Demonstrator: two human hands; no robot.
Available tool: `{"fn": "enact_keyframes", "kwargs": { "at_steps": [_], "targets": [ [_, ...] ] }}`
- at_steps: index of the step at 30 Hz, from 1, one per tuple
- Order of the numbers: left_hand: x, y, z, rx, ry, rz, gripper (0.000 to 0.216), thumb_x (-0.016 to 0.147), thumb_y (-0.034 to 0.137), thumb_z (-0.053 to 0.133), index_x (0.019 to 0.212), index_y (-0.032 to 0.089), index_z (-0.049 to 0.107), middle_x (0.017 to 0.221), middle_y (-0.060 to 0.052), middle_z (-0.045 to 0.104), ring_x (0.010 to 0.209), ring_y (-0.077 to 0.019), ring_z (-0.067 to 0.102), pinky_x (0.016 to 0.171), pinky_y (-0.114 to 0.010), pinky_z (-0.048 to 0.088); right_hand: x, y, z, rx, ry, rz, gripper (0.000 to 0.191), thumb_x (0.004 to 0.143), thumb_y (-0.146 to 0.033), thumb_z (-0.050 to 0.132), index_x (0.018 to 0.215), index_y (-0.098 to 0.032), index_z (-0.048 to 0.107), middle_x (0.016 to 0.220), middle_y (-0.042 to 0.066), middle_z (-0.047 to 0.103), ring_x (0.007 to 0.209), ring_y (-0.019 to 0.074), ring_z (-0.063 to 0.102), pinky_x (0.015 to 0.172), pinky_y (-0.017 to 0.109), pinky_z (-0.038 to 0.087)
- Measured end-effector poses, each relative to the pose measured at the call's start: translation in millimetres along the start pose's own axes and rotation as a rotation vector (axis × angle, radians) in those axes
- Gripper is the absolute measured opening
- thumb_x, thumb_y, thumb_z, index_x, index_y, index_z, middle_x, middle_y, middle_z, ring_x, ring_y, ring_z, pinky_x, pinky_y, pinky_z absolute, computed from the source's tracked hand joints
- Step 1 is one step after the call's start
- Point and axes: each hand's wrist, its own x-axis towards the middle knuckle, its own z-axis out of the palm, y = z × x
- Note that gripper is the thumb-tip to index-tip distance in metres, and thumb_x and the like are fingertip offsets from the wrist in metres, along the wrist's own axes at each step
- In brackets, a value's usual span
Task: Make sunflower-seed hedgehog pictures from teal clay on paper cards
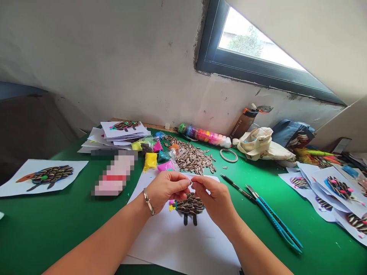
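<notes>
Fingertips of my left hand (pixel 173 187) and my right hand (pixel 210 189) meet in a pinch above the paper. Between them shows a tiny pale green bit (pixel 191 183), too small to name for certain. Just beneath lies a sunflower-seed animal picture (pixel 189 206), with overlapping striped seeds for the body, two dark legs, and pink and yellow clay at its left end. My hands hide its upper part. It is on white paper sheets (pixel 183 248). Behind my hands are bags of coloured modelling clay, among them a yellow one (pixel 150 162) and a pink one (pixel 165 165).
Beyond the hands lies a heap of sunflower seeds (pixel 195 156). To the right are a pen (pixel 237 187), blue tweezers (pixel 276 221) and finished pictures (pixel 338 187). More pictures (pixel 123 131) are stacked at back left. A bottle (pixel 243 122) and cloth bag (pixel 258 143) stand by the wall.
</notes>
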Motion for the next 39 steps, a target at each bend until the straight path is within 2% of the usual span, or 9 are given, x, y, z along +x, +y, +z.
{"fn": "enact_keyframes", "kwargs": {
  "at_steps": [7, 11, 14, 17, 21, 25, 28, 35, 39],
  "targets": [
    [1.9, -1.0, -1.7, 0.047, 0.03, 0.022, 0.041, 0.062, 0.05, 0.083, 0.063, 0.015, 0.061, 0.051, 0.001, 0.06, 0.04, -0.0071, 0.049, 0.039, -0.019, 0.033, -0.4, 0.8, -1.0, 0.105, 0.002, 0.146, 0.016, 0.086, -0.031, 0.059, 0.074, -0.02, 0.058, 0.056, -0.004, 0.054, 0.045, 0.0089, 0.049, 0.042, 0.02, 0.039],
    [1.3, -0.7, -0.9, 0.019, 0.036, 0.018, 0.04, 0.06, 0.045, 0.085, 0.076, 0.014, 0.067, 0.065, -0.001, 0.067, 0.054, -0.0098, 0.059, 0.055, -0.023, 0.048, 0.8, 1.9, -1.4, 0.167, 0.004, 0.116, 0.012, 0.089, -0.03, 0.055, 0.091, -0.02, 0.062, 0.068, -0.001, 0.064, 0.056, 0.0119, 0.06, 0.054, 0.023, 0.05],
    [0.5, 0.5, -0.7, 0.012, 0.044, 0.017, 0.044, 0.059, 0.049, 0.085, 0.081, 0.014, 0.069, 0.071, -0.003, 0.07, 0.061, -0.0121, 0.063, 0.062, -0.026, 0.051, 1.1, 3.6, 0.0, 0.196, -0.008, 0.106, 0.021, 0.091, -0.031, 0.051, 0.104, -0.021, 0.064, 0.082, 0.003, 0.07, 0.067, 0.0148, 0.067, 0.065, 0.028, 0.055],
    [0.5, 1.8, -2.2, 0.037, 0.058, 0.034, 0.045, 0.059, 0.054, 0.083, 0.071, 0.013, 0.068, 0.06, -0.002, 0.067, 0.049, -0.0094, 0.058, 0.05, -0.022, 0.045, 1.6, 4.3, -0.4, 0.167, -0.035, 0.169, 0.021, 0.091, -0.034, 0.052, 0.088, -0.02, 0.067, 0.072, 0.001, 0.067, 0.056, 0.0128, 0.063, 0.055, 0.025, 0.052],
    [1.4, 2.8, -3.9, 0.06, 0.091, 0.067, 0.045, 0.058, 0.053, 0.083, 0.06, 0.014, 0.062, 0.047, 0.003, 0.058, 0.039, -0.0047, 0.046, 0.04, -0.018, 0.034, 3.2, 2.3, -4.7, 0.14, 0.037, 0.206, 0.021, 0.085, -0.036, 0.06, 0.073, -0.019, 0.061, 0.056, -0.003, 0.053, 0.048, 0.01, 0.05, 0.044, 0.021, 0.042],
    [1.3, 3.0, -1.8, 0.052, 0.098, 0.057, 0.045, 0.055, 0.051, 0.085, 0.072, 0.014, 0.066, 0.06, 0.0, 0.065, 0.049, -0.0081, 0.057, 0.052, -0.021, 0.046, 4.0, 1.2, -7.1, 0.229, 0.046, 0.166, 0.013, 0.087, -0.032, 0.057, 0.09, -0.02, 0.061, 0.073, 0.0, 0.062, 0.062, 0.0129, 0.06, 0.059, 0.026, 0.051],
    [1.0, 3.0, -0.7, 0.058, 0.096, 0.041, 0.048, 0.056, 0.053, 0.083, 0.077, 0.014, 0.067, 0.066, -0.003, 0.069, 0.055, -0.012, 0.063, 0.057, -0.025, 0.05, 3.4, 1.6, -6.4, 0.256, 0.003, 0.19, 0.02, 0.09, -0.033, 0.051, 0.099, -0.02, 0.063, 0.081, 0.004, 0.068, 0.07, 0.0155, 0.066, 0.067, 0.029, 0.053],
    [1.4, 3.9, -4.5, 0.131, 0.118, 0.092, 0.045, 0.06, 0.054, 0.08, 0.056, 0.014, 0.057, 0.041, 0.005, 0.053, 0.036, -0.0039, 0.041, 0.038, -0.017, 0.029, 2.7, -0.4, -7.9, 0.11, -0.04, 0.262, 0.026, 0.084, -0.038, 0.059, 0.068, -0.019, 0.062, 0.052, -0.003, 0.052, 0.046, 0.01, 0.049, 0.044, 0.021, 0.04],
    [1.7, 4.0, -2.3, 0.118, 0.123, 0.077, 0.038, 0.058, 0.047, 0.082, 0.068, 0.014, 0.065, 0.057, 0.001, 0.064, 0.047, -0.0074, 0.055, 0.049, -0.02, 0.044, 3.0, 2.5, -7.3, 0.173, -0.037, 0.259, 0.019, 0.085, -0.036, 0.059, 0.08, -0.019, 0.066, 0.063, 0.0, 0.062, 0.056, 0.0128, 0.058, 0.054, 0.023, 0.048]
  ]
}}
